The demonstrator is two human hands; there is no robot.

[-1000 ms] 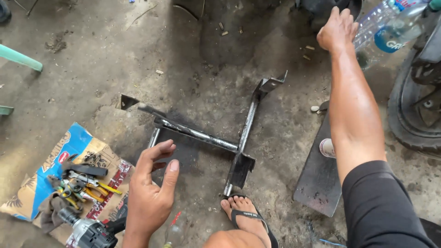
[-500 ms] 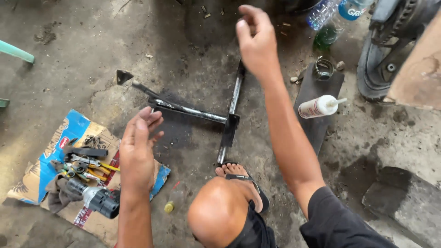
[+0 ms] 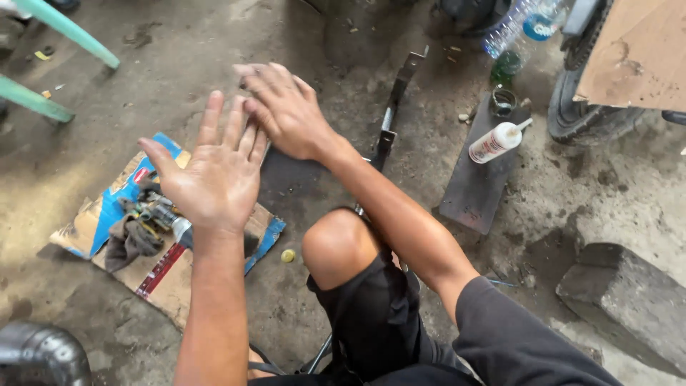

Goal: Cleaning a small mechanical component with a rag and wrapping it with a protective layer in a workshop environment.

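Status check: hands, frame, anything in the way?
Both hands open, empty: left hand, right hand. Metal frame on floor, untouched. Knee covers its near end.

A flattened cardboard sheet shows blue, tan and red print. The squeeze bottle is white. The chair legs are pale green, the metal frame dark grey.

Rough, stained concrete floor. The bracket is dark, matt metal; the flat plate dull steel. Glossy white plastic squeeze bottle. Flattened printed cardboard carries a grimy cloth rag.
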